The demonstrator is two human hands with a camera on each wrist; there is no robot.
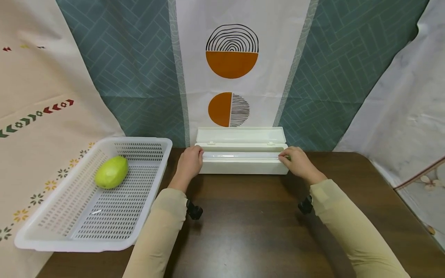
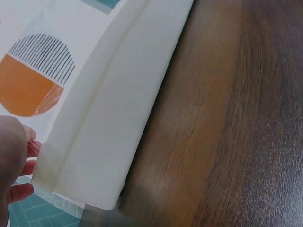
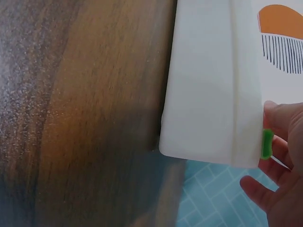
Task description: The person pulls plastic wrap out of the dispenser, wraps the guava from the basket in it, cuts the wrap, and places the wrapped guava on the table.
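Note:
A long white cling film dispenser stands at the back of the table, its lid raised behind it. A glossy strip of clear cling film stretches along its front edge between the hands. My left hand is at the left end, thumb and fingers pinching the film; in the left wrist view clear creases show near the fingertips. At the right end my right hand pinches the film's other side, beside a small green slider. The film at the fingertips is hard to see.
A white perforated plastic basket stands to the left, with a yellow-green fruit lying inside. The brown wooden table extends in front of the dispenser. Patterned cloths hang behind and at the sides.

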